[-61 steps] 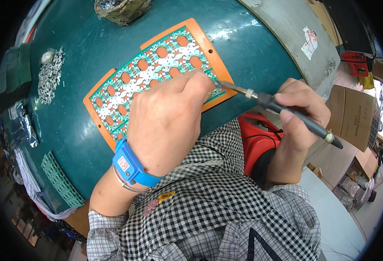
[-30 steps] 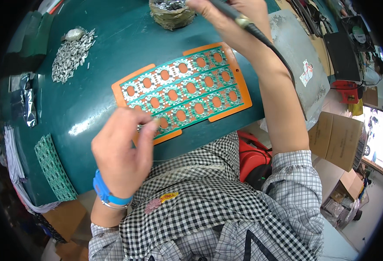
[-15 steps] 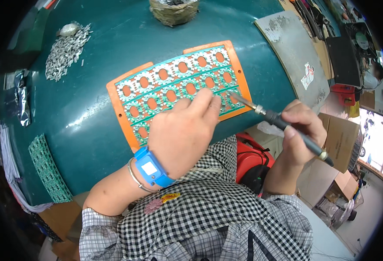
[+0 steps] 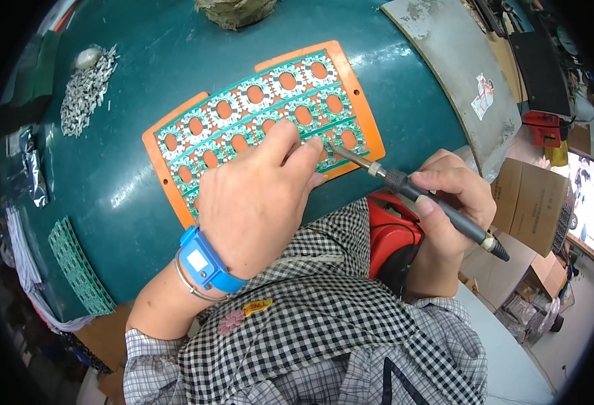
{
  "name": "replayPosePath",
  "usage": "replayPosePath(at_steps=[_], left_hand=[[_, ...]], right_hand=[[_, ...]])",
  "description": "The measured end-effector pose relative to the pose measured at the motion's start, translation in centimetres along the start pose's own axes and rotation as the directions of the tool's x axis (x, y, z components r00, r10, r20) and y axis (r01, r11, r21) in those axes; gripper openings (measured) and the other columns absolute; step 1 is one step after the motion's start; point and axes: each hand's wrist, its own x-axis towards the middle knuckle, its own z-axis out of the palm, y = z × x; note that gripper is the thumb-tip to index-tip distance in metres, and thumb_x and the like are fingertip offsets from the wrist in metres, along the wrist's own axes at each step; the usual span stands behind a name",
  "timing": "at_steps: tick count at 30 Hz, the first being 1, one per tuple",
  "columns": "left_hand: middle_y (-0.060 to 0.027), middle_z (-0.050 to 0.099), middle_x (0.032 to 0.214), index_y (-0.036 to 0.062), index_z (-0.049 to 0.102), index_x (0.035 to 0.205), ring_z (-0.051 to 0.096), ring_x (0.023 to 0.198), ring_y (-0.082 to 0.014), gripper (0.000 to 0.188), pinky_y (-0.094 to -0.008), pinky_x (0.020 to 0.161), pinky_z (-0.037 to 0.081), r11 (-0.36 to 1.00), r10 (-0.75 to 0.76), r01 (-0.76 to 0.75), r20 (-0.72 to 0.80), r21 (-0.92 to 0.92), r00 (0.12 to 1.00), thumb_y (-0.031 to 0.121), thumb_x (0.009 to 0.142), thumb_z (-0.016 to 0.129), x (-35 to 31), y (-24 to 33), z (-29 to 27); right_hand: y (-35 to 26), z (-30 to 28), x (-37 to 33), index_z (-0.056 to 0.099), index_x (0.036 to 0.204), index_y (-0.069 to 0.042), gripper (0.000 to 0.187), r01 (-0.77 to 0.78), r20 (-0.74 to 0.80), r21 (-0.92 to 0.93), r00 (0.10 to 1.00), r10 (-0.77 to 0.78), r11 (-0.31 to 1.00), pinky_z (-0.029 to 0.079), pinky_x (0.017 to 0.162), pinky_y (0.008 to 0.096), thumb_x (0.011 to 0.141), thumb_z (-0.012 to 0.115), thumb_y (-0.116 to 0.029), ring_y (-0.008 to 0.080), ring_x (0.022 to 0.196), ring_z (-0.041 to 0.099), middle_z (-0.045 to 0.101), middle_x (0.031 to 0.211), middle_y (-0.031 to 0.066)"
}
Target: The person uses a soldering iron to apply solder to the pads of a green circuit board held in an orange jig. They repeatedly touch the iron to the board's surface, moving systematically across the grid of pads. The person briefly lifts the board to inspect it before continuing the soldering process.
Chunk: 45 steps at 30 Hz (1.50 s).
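An orange fixture tray (image 4: 370, 128) holds green-and-white circuit boards (image 4: 256, 95) in rows, each with ring shapes around oval openings. My right hand (image 4: 455, 202) grips a soldering iron (image 4: 435, 206) by its dark handle. The iron's metal tip points left and reaches the nearest row, close beside my left fingertips. My left hand (image 4: 256, 182), with a blue wrist strap (image 4: 209, 260), lies over the boards and covers part of the nearer rows. Its thumb and fingers are drawn together at the board; whatever they pinch is hidden.
A pile of small whitish parts (image 4: 87, 94) lies far left on the green table (image 4: 141, 236). Another green board panel (image 4: 77, 263) rests at the left edge. A round, tape-wrapped object (image 4: 236, 10) stands at the back. To the right are a grey board (image 4: 438, 67) and cardboard boxes (image 4: 530, 206).
The view has shifted slightly, moving the tray up and left in the picture. Both my left fingers and the iron's tip have moved left along the nearest row.
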Motion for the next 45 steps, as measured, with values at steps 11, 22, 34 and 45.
replayPosePath(at_steps=[11,22,34,45], left_hand=[[-0.0003,0.063,0.090,0.0110,0.075,0.100,0.067,0.068,-0.0202,0.019,-0.0347,0.053,0.050,0.999,-0.024,0.027,-0.087,0.029,0.996,0.013,0.082,0.080,0.3,0.2,0.8],[-0.0012,0.062,0.088,0.0112,0.076,0.101,0.066,0.065,-0.0193,0.023,-0.0338,0.054,0.051,0.999,-0.029,0.024,-0.124,-0.043,0.992,0.013,0.080,0.082,0.2,0.0,1.0],[-0.0028,0.060,0.084,0.0050,0.076,0.097,0.063,0.062,-0.0177,0.028,-0.0319,0.053,0.050,0.999,0.029,-0.025,-0.199,0.021,0.980,0.017,0.074,0.087,-0.5,-0.6,1.1],[-0.0033,0.059,0.084,0.0050,0.076,0.100,0.063,0.064,-0.0180,0.029,-0.0318,0.054,0.050,1.000,0.021,-0.018,-0.192,0.014,0.981,0.017,0.075,0.086,-0.5,-0.7,1.2]], right_hand=[[0.4,-0.2,0.6,0.072,0.085,0.008,0.023,0.018,0.068,0.016,0.997,-0.019,1.000,0.043,0.055,0.0314,0.065,0.072,-0.003,0.0218,0.059,0.059,0.063,0.067,0.0124],[0.1,-1.0,-0.6,0.072,0.090,0.009,0.025,0.035,-0.101,0.169,0.995,-0.018,0.985,0.041,0.056,0.0306,0.069,0.073,-0.005,0.0202,0.060,0.057,0.062,0.069,0.0115],[0.3,0.6,-0.7,0.073,0.088,0.007,0.025,-0.013,0.028,0.082,1.000,0.011,0.997,0.044,0.056,0.0308,0.065,0.072,-0.005,0.0217,0.061,0.060,0.066,0.070,0.0134],[0.5,0.9,-0.5,0.072,0.087,0.008,0.025,0.034,0.079,0.075,0.996,-0.040,0.997,0.045,0.056,0.0307,0.064,0.071,-0.003,0.0219,0.060,0.061,0.065,0.070,0.0133]])
